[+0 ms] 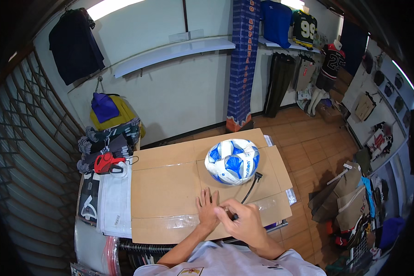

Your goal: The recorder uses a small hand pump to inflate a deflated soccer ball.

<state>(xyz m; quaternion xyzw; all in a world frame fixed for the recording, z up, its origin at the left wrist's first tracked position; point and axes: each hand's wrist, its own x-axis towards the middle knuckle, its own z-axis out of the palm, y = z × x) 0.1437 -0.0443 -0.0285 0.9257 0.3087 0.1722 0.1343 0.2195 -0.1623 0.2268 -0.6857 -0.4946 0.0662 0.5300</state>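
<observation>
A dented blue-and-white Molten ball (232, 162) sits on a flattened cardboard sheet (165, 189), its top caved in. My left hand (208, 208) lies palm down on the cardboard below the ball, fingers spread and holding nothing. Just to its right, my right hand (239, 219) is closed around a small black piece, mostly hidden by the fingers. From behind that hand a thin black hose (250, 190) runs up towards the ball and ends in an angled black fitting (258, 176). The fitting lies close to the ball's lower right side; contact cannot be made out.
Left of the cardboard are a red tool with a black handle (107, 163), folded dark garments (112, 141) and white plastic packets (114, 203). A patterned pillar (239, 69) stands beyond the table. Clothing racks (352, 207) line the right, over a tiled floor (303, 145).
</observation>
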